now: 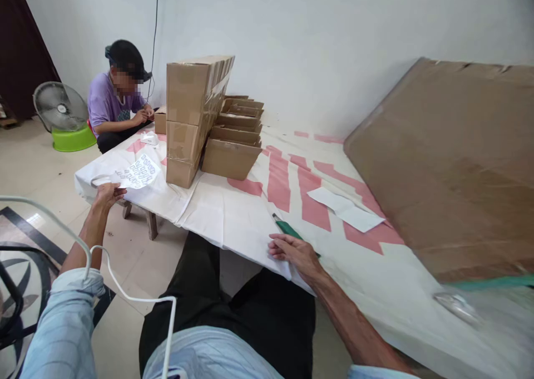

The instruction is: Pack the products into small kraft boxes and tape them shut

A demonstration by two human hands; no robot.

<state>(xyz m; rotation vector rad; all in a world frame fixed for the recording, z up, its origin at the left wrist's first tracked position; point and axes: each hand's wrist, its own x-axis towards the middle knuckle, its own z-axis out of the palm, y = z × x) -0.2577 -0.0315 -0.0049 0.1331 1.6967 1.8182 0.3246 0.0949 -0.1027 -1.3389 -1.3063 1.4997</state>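
**White printed sheet [144, 172] pinched on our left, green tool [287, 229] by our right!**

And our left hand [107, 194] has it by the near edge, fingers together, the paper fanning out beyond them. Over on our right hand [298, 254], the fingers are loosely bent, close together; whether they pinch anything, we cannot tell. Just past them lies that tool. Careful, folks: our slim edge grip could let the sheet slip or crease, and a careless sweep of the right could knock the tool away. Beyond and between both sets of fingers, closed cartons [187, 92] stand stacked; right beside, flaps up, open boxes [229, 159] hide their contents from us.
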